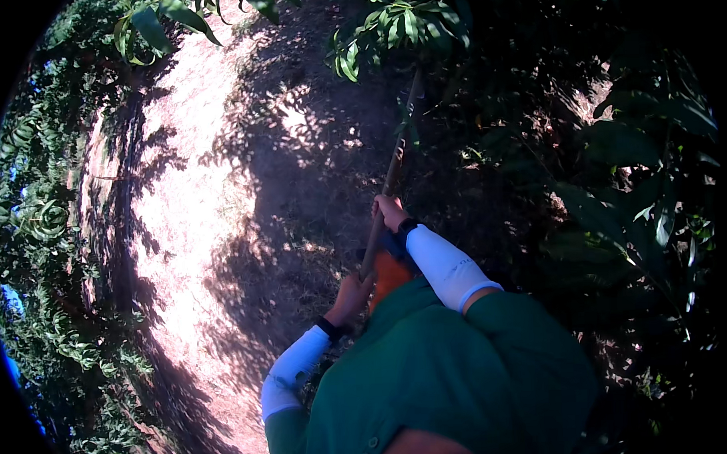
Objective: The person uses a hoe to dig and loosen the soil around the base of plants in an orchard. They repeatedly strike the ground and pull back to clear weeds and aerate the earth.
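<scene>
A long wooden pole (393, 172) slants up and away from my body across the shaded ground. Around its near end my left hand (349, 298) is closed. My right hand (391, 211) grips the same pole a little farther along. The pole's far end disappears into dark shade under leaves, so I cannot tell what tool it belongs to. White sleeves cover both forearms, and a dark band circles each wrist.
Leafy branches (404, 24) hang over the pole's far end. Dense dark foliage (625, 158) lies close on my right. A sunlit strip of bare earth (183, 215) runs along my left, with a row of green foliage (45, 238) beyond it.
</scene>
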Demonstrator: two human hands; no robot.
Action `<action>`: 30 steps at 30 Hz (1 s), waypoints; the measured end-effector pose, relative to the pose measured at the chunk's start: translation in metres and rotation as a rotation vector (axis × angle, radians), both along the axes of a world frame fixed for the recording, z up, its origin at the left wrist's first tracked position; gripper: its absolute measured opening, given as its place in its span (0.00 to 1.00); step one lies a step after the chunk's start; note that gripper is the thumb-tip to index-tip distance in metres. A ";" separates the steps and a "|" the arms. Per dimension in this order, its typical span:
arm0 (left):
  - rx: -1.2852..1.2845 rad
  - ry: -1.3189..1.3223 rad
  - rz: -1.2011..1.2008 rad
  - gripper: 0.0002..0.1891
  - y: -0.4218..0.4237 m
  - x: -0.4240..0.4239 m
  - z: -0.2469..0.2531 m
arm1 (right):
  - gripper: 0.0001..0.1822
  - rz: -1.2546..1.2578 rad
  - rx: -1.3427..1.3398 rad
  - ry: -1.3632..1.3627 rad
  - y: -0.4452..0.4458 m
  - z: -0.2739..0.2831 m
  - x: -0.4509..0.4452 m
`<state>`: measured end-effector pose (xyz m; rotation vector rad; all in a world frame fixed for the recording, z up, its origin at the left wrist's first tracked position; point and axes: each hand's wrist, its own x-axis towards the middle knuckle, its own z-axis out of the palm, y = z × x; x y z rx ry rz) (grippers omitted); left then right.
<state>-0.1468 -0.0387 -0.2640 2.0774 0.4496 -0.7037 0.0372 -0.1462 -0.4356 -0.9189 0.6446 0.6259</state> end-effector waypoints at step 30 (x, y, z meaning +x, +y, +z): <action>-0.098 0.091 -0.283 0.12 0.067 -0.045 0.033 | 0.07 -0.206 0.051 0.088 -0.051 -0.053 -0.027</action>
